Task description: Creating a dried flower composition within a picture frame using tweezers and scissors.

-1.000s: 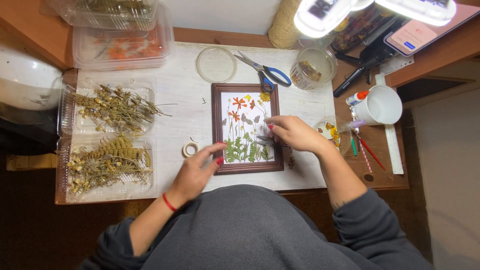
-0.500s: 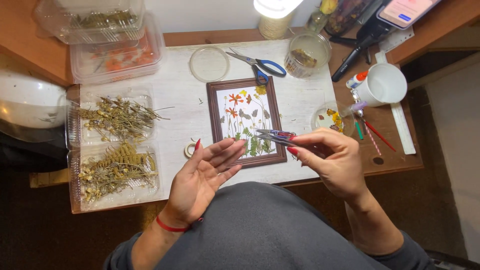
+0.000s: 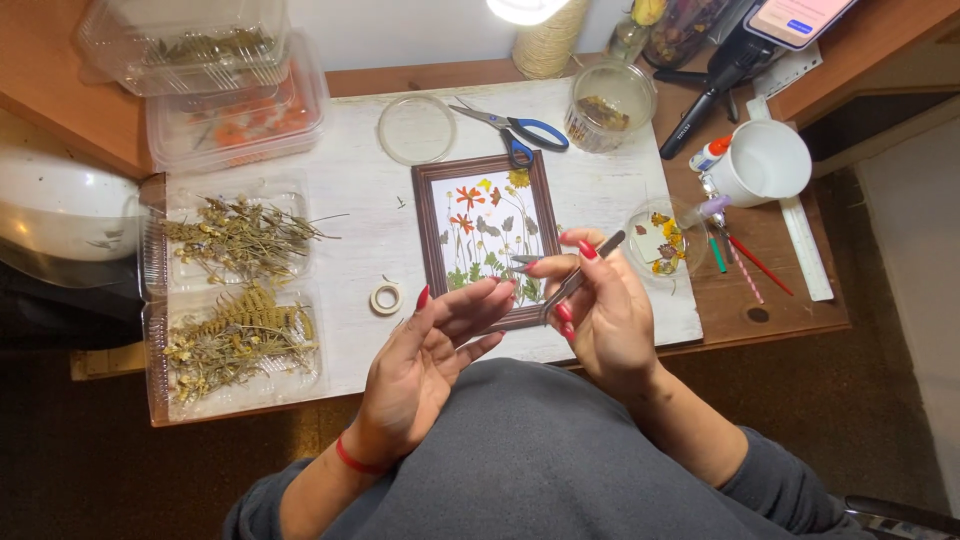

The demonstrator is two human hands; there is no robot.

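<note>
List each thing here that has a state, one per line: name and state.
Right hand: holding tweezers.
Left hand: open, empty, palm up.
Picture frame: flat, filled with pressed flowers.
Scissors: closed.
Glass jar: lidless.
White mug: upright.
Top plastic box: lid shut.

Lifted off the picture frame (image 3: pixel 487 238) since a second ago: right hand (image 3: pixel 600 310) now raised just below it, gripping tweezers (image 3: pixel 575 280). Left hand (image 3: pixel 435 350) turned palm-up, fingertips meeting the tweezer tips beside the right hand.

The frame (image 3: pixel 487 238) has its lower edge hidden behind both hands — the phone (image 3: pixel 800 15) is cut off at the top.
</note>
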